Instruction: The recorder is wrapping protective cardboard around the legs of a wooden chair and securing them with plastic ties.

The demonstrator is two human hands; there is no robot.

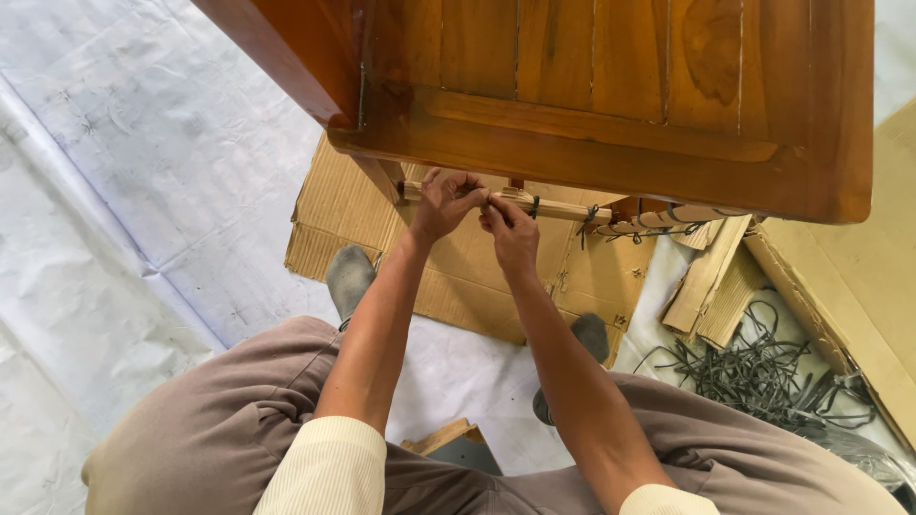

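1. Head view, upper centre: left hand (447, 202), fingers curled and pressed together around a pale wooden rail (558, 207) that runs level beneath the chair.
2. Head view, centre, just right of item 1: right hand (510, 234), fingertips pinched at the rail where the two hands meet; what they pinch is too small to tell.
3. Pale wooden rail: centre of the frame, under the lower edge of the seat, with dark cord ties (587, 221) knotted on it to the right of the hands.
4. Wooden chair (620, 86): top of the frame, varnished brown, slatted panel facing the camera, tipped over the work.
5. Corrugated cardboard sheet (458, 272): centre, flat on the floor beneath the hands.
6. Grey socked feet (349, 277): resting on the cardboard, left and right of the forearms.
7. Heap of dark cord strips (763, 372): lower right.
8. White plastic floor sheet (143, 191): left half of the frame.
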